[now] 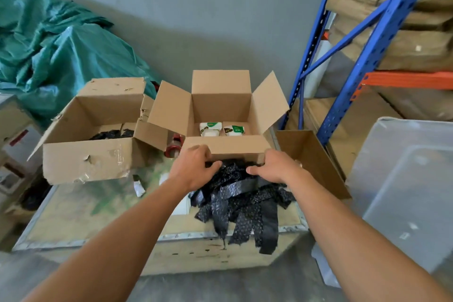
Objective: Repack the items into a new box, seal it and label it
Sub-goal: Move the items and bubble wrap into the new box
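Strips (245, 193) clutched by left grip (193, 167), right grip (272, 167), new box (220, 103) behind, torn box (88, 157) beside

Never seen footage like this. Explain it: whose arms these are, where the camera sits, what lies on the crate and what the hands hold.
No machine here: a person wears one camera on the head, looking down at their own arms. The left hand and right hand both grip a heap of black strips lying on a wooden crate, just in front of the new box. That box is open and holds two white-and-green packs. Left of it stands a torn old box, also open.
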### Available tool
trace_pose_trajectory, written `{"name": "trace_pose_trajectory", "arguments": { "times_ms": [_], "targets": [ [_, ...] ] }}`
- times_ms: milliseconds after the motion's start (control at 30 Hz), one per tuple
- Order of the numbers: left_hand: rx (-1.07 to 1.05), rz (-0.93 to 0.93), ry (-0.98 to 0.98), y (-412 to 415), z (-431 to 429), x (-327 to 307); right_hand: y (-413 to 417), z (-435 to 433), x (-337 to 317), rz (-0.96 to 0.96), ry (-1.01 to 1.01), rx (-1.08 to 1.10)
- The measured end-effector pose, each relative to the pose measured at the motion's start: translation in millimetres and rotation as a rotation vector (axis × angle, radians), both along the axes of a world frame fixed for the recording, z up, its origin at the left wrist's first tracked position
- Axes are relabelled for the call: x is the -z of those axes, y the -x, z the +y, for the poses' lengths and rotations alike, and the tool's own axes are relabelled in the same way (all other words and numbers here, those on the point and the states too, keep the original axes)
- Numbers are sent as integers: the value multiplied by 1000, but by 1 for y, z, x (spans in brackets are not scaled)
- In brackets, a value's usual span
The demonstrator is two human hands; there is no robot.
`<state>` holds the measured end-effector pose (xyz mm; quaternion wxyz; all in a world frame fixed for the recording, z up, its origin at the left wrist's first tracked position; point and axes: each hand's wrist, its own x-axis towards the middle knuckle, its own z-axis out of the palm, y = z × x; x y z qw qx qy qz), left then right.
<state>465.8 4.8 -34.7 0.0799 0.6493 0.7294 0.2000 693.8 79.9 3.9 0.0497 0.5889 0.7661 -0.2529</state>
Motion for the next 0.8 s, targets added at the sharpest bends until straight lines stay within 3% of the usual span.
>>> {"name": "trace_pose_trajectory", "arguments": {
  "times_ms": [300, 567, 800],
  "targets": [
    [91, 29, 291, -27, 14, 95, -40, 18, 134, -18, 142, 125],
    [191, 229, 438, -35, 66, 177, -64, 59, 227, -133, 197, -83],
    [113, 190, 528, -20, 80, 202, -28, 74, 253, 51, 67, -152]
  ]
}}
